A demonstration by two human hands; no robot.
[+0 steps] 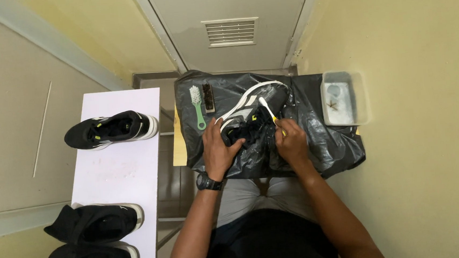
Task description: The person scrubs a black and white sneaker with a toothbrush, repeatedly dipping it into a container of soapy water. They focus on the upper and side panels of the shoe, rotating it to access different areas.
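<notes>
A black sneaker with a white sole (255, 108) lies on a black plastic sheet (327, 143) in front of me. My left hand (219, 148), with a black watch on the wrist, grips the sneaker at its heel end. My right hand (291, 140) holds a toothbrush (267, 110) with a white head and yellow handle, its bristles pressed against the sneaker's upper.
A green-handled brush (198, 107) and a dark wooden brush (208, 97) lie on the sheet's left part. A clear tub of water (341, 99) stands at right. A white board (119, 174) at left carries three black sneakers (111, 129). A door with a vent (231, 32) is ahead.
</notes>
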